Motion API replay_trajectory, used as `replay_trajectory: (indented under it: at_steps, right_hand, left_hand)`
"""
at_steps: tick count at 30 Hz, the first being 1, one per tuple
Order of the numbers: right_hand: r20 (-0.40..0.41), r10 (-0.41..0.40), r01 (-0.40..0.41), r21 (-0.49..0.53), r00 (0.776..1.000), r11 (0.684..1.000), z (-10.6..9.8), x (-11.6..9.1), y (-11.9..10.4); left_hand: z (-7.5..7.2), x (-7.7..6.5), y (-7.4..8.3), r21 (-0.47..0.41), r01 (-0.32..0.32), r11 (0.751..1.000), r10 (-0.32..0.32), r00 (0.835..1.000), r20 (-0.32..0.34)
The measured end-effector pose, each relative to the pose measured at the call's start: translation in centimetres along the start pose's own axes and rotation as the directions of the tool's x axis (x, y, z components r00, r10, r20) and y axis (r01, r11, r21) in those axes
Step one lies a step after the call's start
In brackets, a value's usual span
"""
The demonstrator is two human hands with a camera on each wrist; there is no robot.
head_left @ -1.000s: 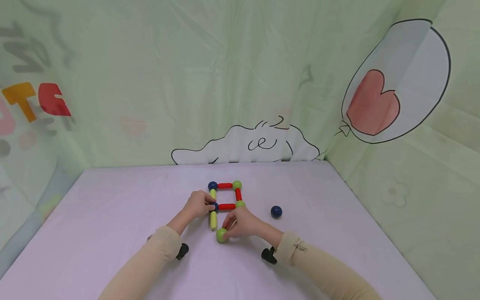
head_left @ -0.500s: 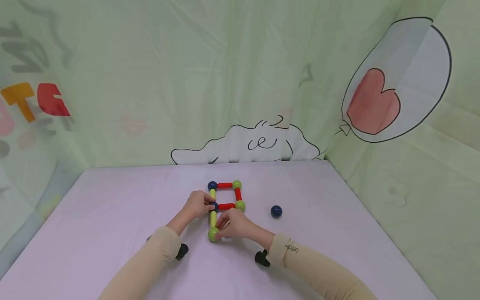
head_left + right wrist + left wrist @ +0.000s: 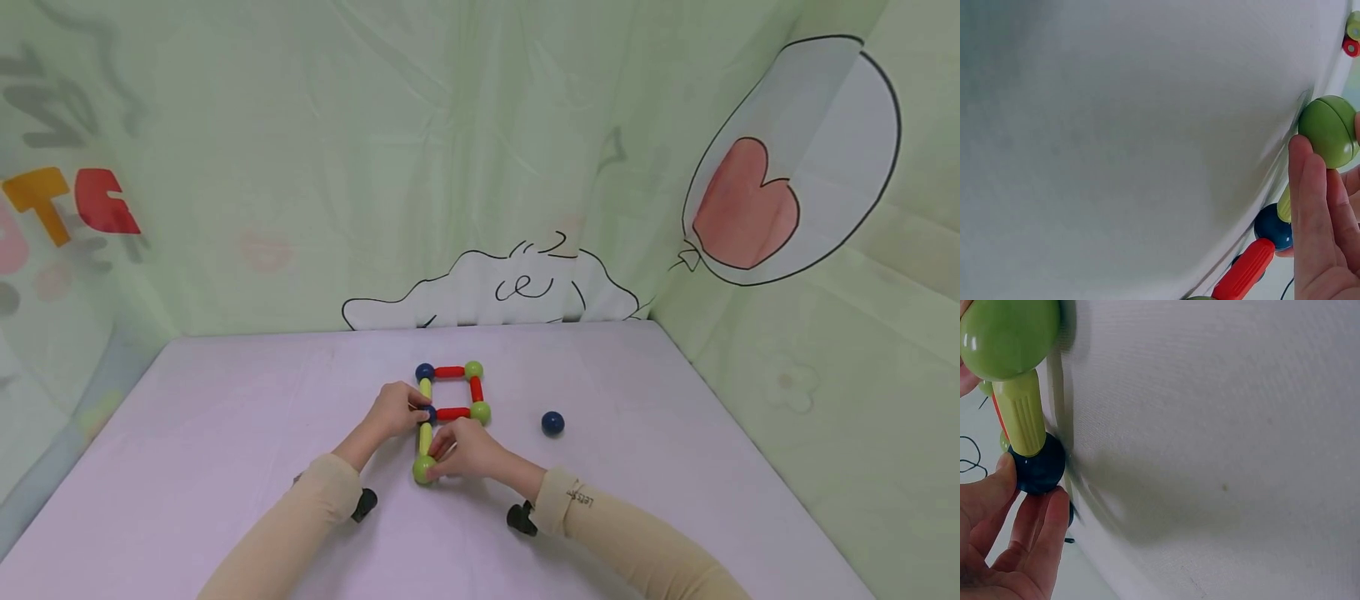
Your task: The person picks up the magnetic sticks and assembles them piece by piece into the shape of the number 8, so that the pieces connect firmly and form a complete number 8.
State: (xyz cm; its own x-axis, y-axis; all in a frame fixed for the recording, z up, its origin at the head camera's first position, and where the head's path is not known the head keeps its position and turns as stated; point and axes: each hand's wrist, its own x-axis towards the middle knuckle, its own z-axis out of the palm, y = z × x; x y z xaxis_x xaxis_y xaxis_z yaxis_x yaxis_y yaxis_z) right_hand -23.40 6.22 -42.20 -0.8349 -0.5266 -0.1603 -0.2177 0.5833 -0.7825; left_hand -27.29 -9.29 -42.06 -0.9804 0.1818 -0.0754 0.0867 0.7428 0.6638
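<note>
My left hand [image 3: 393, 408] pinches a dark blue ball [image 3: 1041, 472] between thumb and fingers, at the near left corner of a square of rods and balls. Red rods [image 3: 453, 413] form three sides of that square and a yellow rod [image 3: 426, 389] the fourth. From the pinched ball a second yellow rod [image 3: 1019, 415] runs toward me. A green ball [image 3: 423, 470] sits at its near end, gripped by the fingertips of my right hand [image 3: 476, 450]. The other corners are a blue ball [image 3: 425, 372] and two green balls [image 3: 481, 412].
One loose dark blue ball [image 3: 552, 423] lies on the pale tabletop [image 3: 660, 500], right of the square. A red round-ended piece [image 3: 1351, 47] and a yellow-green one show at the right wrist view's edge. Printed cloth [image 3: 300, 167] hangs behind and beside the table.
My right hand has moved left with the green ball, from beside the near yellow rod to its end. My left hand stays on the blue ball.
</note>
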Motion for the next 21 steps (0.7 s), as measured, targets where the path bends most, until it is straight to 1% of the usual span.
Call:
replay_trajectory:
  at_steps: [6, 12, 15, 19, 21]
  right_hand:
    - [0.028, -0.019, 0.019, 0.012, 0.999, 1.0, -0.2, 0.0, 0.2]
    - [0.041, -0.067, 0.067, -0.004, 0.997, 0.998, -1.1, 0.0, 0.5]
    - [0.025, -0.09, 0.091, -0.001, 0.996, 0.996, -1.7, 0.0, 0.7]
    - [-0.015, -0.088, 0.088, -0.001, 0.996, 0.996, -2.7, 0.4, 1.2]
    - [-0.044, -0.084, 0.083, -0.019, 0.995, 0.996, -3.3, 0.6, 1.5]
  left_hand:
    - [0.1, 0.1, -0.2, -0.006, 0.002, 1.0, -0.002, 1.0, 0.0]
    - [0.0, 0.0, -0.2, -0.006, -0.008, 1.0, 0.008, 1.0, -0.006]
    - [0.0, 0.0, -0.2, -0.008, -0.006, 1.0, 0.006, 1.0, -0.002]
    - [0.0, 0.0, -0.1, 0.002, -0.011, 1.0, 0.011, 1.0, 0.004]
    - [0.0, 0.0, 0.0, 0.001, -0.006, 1.0, 0.006, 1.0, 0.01]
